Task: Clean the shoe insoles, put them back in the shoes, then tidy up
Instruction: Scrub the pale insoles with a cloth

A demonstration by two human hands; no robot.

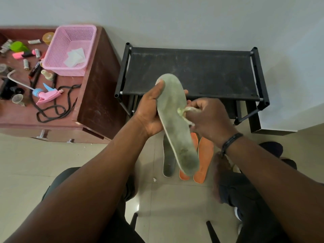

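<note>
Above the black fabric shoe rack (192, 71), long grey-green foam insole (175, 120) gripped in left hand (150, 109), right hand (208, 118) fingers pinching crumpled pale wipe (184, 111) against it.

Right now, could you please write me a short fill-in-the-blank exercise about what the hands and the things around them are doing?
1. The left hand holds a grey ____ up over the floor.
2. The right hand presses a crumpled ____ against it.
3. Two ____ insoles lie on the floor beneath.
4. The pink basket sits on the ____ cabinet.

Missing words: insole; wipe; orange; brown
</note>
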